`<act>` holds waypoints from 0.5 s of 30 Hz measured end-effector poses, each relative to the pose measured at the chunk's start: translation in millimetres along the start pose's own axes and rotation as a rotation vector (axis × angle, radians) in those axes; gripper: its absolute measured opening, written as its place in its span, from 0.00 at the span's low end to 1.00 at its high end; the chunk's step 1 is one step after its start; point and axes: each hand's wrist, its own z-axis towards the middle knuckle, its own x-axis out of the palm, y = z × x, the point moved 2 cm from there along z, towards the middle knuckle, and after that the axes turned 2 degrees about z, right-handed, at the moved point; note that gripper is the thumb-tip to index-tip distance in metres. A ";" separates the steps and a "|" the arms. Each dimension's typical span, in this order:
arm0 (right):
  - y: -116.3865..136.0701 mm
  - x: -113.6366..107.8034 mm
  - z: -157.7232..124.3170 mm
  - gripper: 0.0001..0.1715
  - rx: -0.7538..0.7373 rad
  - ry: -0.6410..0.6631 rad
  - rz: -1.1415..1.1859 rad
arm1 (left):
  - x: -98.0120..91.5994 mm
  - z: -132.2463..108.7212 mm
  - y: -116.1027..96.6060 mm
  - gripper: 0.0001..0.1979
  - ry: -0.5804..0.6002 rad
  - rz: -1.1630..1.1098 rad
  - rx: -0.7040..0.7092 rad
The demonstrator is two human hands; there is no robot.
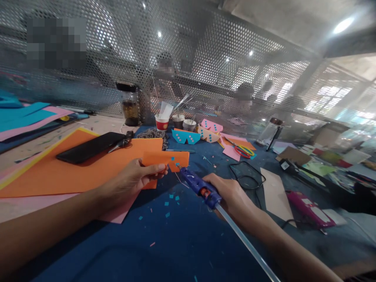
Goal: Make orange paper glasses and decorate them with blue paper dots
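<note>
My left hand [138, 174] pinches an orange paper mask [157, 157] that bears a few small blue squares. In my right hand [230, 192] is a blue glue gun [195, 183], its nozzle at the mask's right part; I cannot tell whether it touches. A long clear glue stick [246, 243] sticks out of the gun's back. Small blue paper squares [167, 203] lie scattered on the dark blue table [176, 250] below. Behind the held piece stand a blue mask [186, 136], a peach mask [208, 134] and a pink mask [212, 125], each with small squares on it.
Orange sheets [129, 156] lie at left under a black phone-like slab [92, 148] and small snips [122, 141]. Paper cups [162, 123] and a dark-lidded jar [129, 105] stand at the back. At right are scissors [243, 151], a black cord [249, 182] and a magenta device [310, 209].
</note>
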 end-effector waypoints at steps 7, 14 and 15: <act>-1.7 4.3 -0.1 0.19 0.011 0.017 -0.046 | 0.2 -1.0 -2.4 0.17 0.005 -0.006 -0.020; 0.2 4.3 0.1 0.15 0.015 0.023 -0.057 | 4.7 -9.0 -7.6 0.17 -0.009 0.002 -0.038; 0.0 4.7 0.1 0.15 0.019 0.025 -0.058 | 5.2 -10.2 -8.0 0.16 -0.009 -0.004 -0.042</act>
